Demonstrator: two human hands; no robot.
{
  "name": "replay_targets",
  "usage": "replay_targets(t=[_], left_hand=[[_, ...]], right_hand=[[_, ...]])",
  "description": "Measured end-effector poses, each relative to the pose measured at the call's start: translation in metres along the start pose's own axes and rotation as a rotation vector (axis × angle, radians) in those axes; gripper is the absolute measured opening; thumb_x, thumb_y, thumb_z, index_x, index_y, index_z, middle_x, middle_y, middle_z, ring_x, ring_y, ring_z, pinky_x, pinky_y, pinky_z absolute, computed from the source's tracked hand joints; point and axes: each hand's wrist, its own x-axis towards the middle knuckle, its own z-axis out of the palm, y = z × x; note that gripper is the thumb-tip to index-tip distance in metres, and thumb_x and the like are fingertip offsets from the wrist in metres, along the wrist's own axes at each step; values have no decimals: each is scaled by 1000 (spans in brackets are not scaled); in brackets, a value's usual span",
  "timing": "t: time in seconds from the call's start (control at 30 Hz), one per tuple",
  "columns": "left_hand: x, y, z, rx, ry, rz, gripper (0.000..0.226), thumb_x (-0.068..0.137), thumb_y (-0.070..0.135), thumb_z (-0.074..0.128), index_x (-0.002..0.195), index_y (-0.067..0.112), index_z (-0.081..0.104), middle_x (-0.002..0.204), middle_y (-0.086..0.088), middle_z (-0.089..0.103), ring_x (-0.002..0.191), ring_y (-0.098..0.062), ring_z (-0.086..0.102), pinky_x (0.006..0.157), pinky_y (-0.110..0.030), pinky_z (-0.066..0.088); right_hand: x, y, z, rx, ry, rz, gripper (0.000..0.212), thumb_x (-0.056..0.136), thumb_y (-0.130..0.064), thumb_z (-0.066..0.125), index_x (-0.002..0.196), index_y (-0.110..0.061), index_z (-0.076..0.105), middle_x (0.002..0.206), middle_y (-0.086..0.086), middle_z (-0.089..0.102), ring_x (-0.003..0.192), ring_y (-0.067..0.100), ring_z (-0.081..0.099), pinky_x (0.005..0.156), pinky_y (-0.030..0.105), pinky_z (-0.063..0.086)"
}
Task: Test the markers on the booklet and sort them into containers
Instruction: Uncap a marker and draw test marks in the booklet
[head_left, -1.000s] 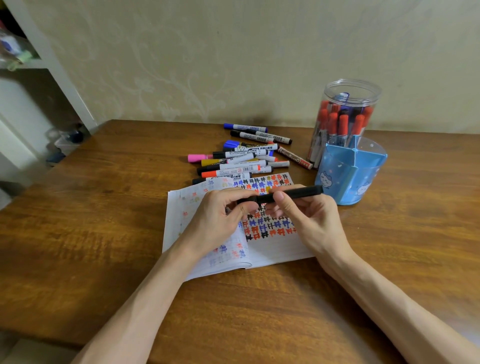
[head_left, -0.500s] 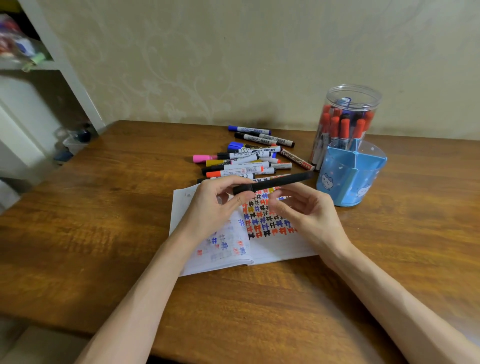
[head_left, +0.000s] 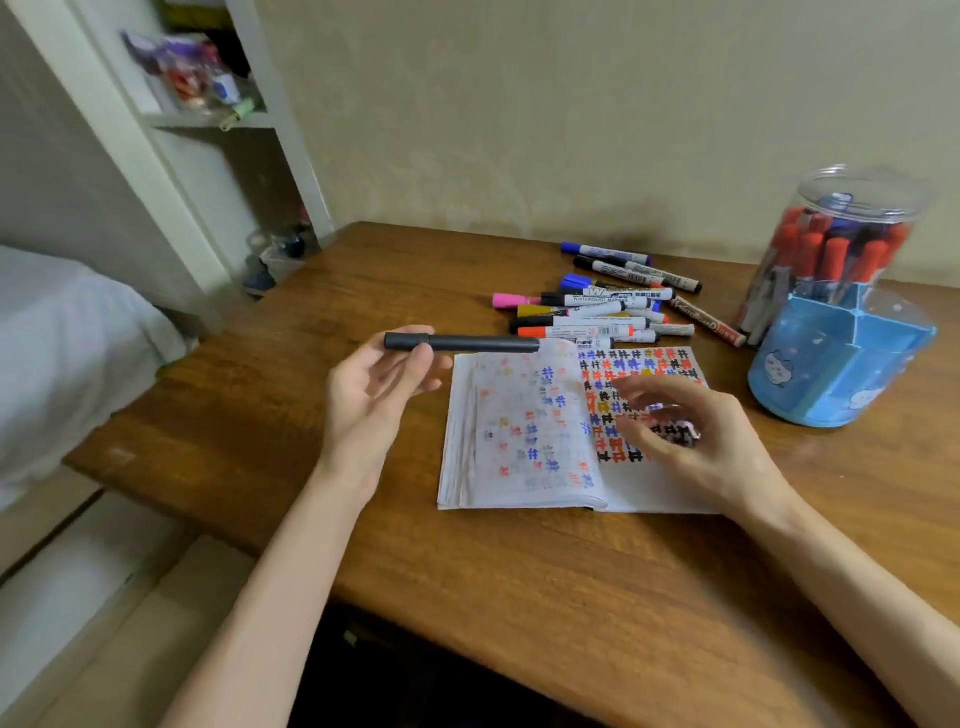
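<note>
Marker, black (head_left: 467, 343), is pinched near its capped left end between the thumb and fingers of the left hand (head_left: 371, 400). It is held level above the table (head_left: 260, 415), with its right end just over the top left corner of the booklet (head_left: 519, 457). A second ago it was gripped by both hands over the middle of the booklet; now it is held by the left hand alone and has been carried off to the left.

The right hand (head_left: 696, 441) has been taken off the marker and is hovering over the right page. Its fingers are loosely curled and apart, motion-blurred, with nothing seen gripped.

The booklet is lying open and flat as before, its right page covered in coloured test marks. The loose markers (head_left: 597, 312) are unchanged in a pile just beyond the booklet. The clear jar (head_left: 852, 208), filled with red and blue capped markers, is at the back right, and the blue container (head_left: 831, 374) is just in front of it. The view has swung left, so more of the shelf unit (head_left: 208, 119) is shown.
</note>
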Motion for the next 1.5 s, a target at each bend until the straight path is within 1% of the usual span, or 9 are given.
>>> replay_targets(t=[0.17, 0.3, 0.6, 0.9, 1.17, 1.23, 1.33, 1.4, 1.5], left_hand=[[-18, 5, -61, 101, 127, 7, 23, 100, 23, 66, 121, 19, 71, 110, 2, 76, 110, -17, 71, 89, -31, 60], [-40, 4, -116, 79, 225, 20, 24, 100, 21, 64, 122, 15, 70, 120, -3, 74, 118, -21, 68, 91, -32, 58], [-117, -9, -198, 67, 485, 14, 23, 98, 20, 64, 119, 22, 72, 122, -5, 74, 119, -23, 67, 94, -30, 58], [-178, -44, -226, 39, 651, -146, 21, 96, 21, 65, 115, 20, 73, 109, -9, 77, 107, -26, 73, 91, -29, 59], [-205, -97, -238, 208, 559, -347, 24, 96, 16, 69, 120, 20, 71, 110, 0, 77, 107, -18, 72, 91, -24, 58], [-208, -117, -242, 265, 499, -406, 34, 91, 13, 75, 123, 22, 69, 117, 0, 74, 115, -18, 69, 92, -23, 56], [-208, -134, -245, 371, 476, -462, 51, 86, 10, 80, 131, 26, 62, 131, 7, 66, 126, -9, 59, 108, -37, 49], [-202, -128, -242, 340, 534, -438, 49, 88, 5, 76, 130, 27, 63, 130, 8, 66, 123, -7, 60, 112, -44, 47], [-182, -95, -226, 270, 579, -305, 37, 93, 9, 72, 127, 23, 67, 124, 10, 70, 120, -7, 64, 109, -35, 50]], right_hand=[[17, -23, 24, -33, -106, -84, 36, 91, -26, 79, 127, -30, 72, 122, -21, 70, 109, -1, 66, 93, 28, 58], [32, -44, 58, 6, -177, -164, 36, 90, -33, 78, 125, -31, 72, 123, -19, 69, 110, -1, 65, 94, 26, 57], [46, -79, 131, 31, -328, -307, 32, 88, -36, 79, 119, -34, 72, 117, -20, 70, 106, -3, 65, 91, 18, 52], [48, -118, 183, 67, -430, -418, 34, 89, -34, 80, 121, -26, 74, 117, -10, 72, 103, 7, 69, 91, 31, 56], [48, -129, 205, 115, -461, -423, 35, 88, -39, 79, 121, -30, 74, 118, -9, 72, 104, 10, 69, 91, 42, 57], [48, -131, 205, 120, -466, -425, 36, 88, -40, 78, 121, -29, 74, 119, -10, 72, 105, 10, 69, 91, 43, 57], [48, -133, 203, 125, -466, -429, 35, 89, -39, 78, 122, -28, 73, 120, -11, 71, 106, 10, 69, 91, 42, 58], [48, -133, 201, 127, -460, -432, 34, 90, -36, 79, 123, -28, 73, 120, -12, 71, 106, 10, 69, 92, 40, 58], [48, -132, 195, 129, -443, -429, 33, 90, -33, 79, 122, -26, 74, 120, -11, 72, 105, 9, 70, 92, 36, 58]])
